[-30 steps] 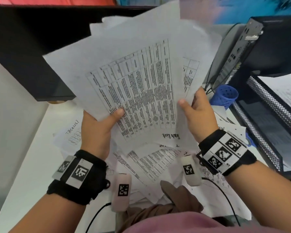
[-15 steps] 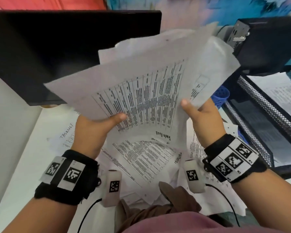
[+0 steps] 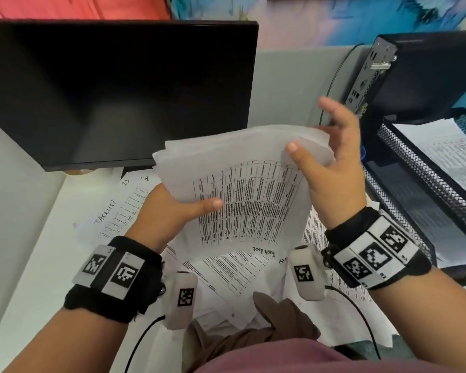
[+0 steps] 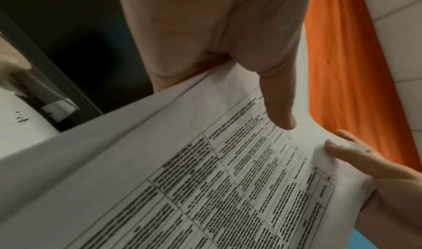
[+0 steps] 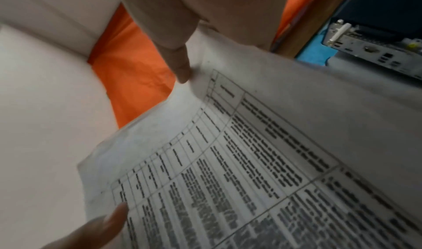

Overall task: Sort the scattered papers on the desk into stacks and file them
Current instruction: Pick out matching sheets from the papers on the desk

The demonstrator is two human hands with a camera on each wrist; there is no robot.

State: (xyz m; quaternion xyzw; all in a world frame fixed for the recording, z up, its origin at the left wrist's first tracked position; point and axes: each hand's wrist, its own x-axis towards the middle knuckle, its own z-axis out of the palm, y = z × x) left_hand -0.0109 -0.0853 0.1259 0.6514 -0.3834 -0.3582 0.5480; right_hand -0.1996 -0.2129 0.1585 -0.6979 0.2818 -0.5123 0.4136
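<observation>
Above the white bench (image 3: 33, 254) we hold the sheaf of printed white papers (image 3: 242, 189): left hand (image 3: 170, 214) pinches its edge, right hand (image 3: 331, 168) thumb-pins the corner, fingers (image 3: 331, 106) spread, probably squaring the stack.

I can't read the table print on the sheaf of papers (image 3: 242, 200); it's too small and blurred. My left hand (image 3: 170, 214) hides its fingers behind the sheaf. The loose sheets (image 3: 242, 267) on the desk lie partly covered beneath it.
</observation>
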